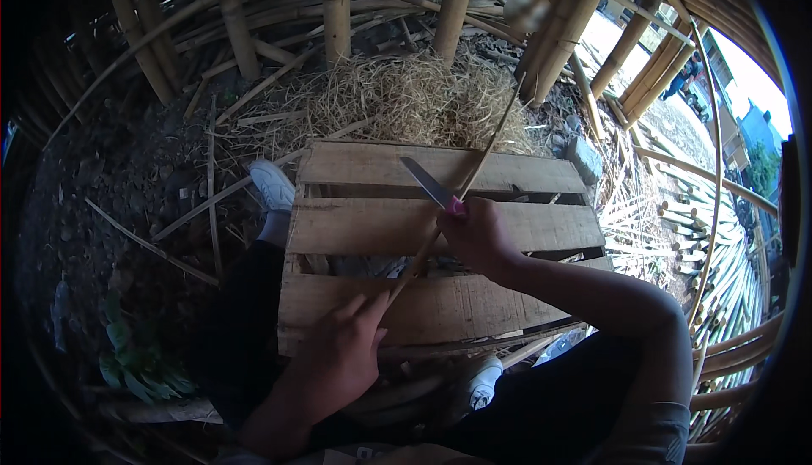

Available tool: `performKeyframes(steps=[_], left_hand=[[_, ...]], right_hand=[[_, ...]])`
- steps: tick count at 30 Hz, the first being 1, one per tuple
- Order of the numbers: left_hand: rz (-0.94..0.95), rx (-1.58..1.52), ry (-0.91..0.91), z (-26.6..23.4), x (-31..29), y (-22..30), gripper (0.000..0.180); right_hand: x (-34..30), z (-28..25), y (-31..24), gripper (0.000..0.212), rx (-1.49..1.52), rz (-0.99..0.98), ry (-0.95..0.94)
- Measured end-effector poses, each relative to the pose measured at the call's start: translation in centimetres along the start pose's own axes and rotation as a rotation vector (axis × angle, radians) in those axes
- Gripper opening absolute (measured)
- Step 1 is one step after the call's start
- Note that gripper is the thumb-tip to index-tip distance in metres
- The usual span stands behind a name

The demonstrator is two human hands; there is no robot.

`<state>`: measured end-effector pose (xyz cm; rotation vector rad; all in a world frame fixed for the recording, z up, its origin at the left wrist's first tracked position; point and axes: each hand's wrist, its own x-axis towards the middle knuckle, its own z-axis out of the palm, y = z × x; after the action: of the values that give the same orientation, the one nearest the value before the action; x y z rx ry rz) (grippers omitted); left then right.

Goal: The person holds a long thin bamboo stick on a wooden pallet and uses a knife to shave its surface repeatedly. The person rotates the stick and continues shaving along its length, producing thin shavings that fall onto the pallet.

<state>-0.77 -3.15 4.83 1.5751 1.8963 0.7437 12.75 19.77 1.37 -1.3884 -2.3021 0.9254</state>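
My right hand (482,235) is closed around the pink handle of a knife (428,181), its blade angled up and to the left. A long thin bamboo strip (415,267) runs slantwise under that hand, from the lower left to the upper right. Close to my body, my left hand (342,348) grips the strip's near end, with part of its fingers hidden. Beneath both hands stands a slatted wooden crate (364,226) with wide gaps between its boards. Whether the blade touches the strip is hard to make out.
Beyond the crate lies a heap of pale shavings (414,97), backed by upright bamboo posts (336,12). Many cut bamboo poles (727,296) are stacked on the right. Loose strips (152,243) lie on the left ground near a leafy plant (139,359). A person (683,76) is far off right.
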Motion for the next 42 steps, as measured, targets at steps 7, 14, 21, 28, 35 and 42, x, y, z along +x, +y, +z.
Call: performKeyframes(steps=[7,14,21,28,35,42], left_hand=[[0.098,0.08,0.196,0.2,1.3,-1.5,0.035],[0.204,0.204,0.18,0.4,2.9,-2.6,0.035],[0.14,0.038,0.195,0.4,3.8,-3.3,0.033],[0.126,0.037,0.164,-0.5,4.1,-3.6,0.028],[0.162,0.072,0.186,0.0,3.9,-3.9,0.027],[0.181,0.068,0.202,0.8,3.8,-3.7,0.027]], right_hand=[[1.7,-2.0,2.6,0.034,-0.005,-0.206,0.089],[5.1,-5.0,5.0,0.024,-0.086,-0.315,0.077],[5.4,-3.2,4.6,0.021,0.038,-0.238,0.054],[7.6,-3.9,4.3,0.016,-0.01,-0.184,-0.019],[8.9,-5.9,3.4,0.047,-0.207,0.061,-0.13],[4.4,-4.9,1.3,0.035,-0.063,-0.075,-0.28]])
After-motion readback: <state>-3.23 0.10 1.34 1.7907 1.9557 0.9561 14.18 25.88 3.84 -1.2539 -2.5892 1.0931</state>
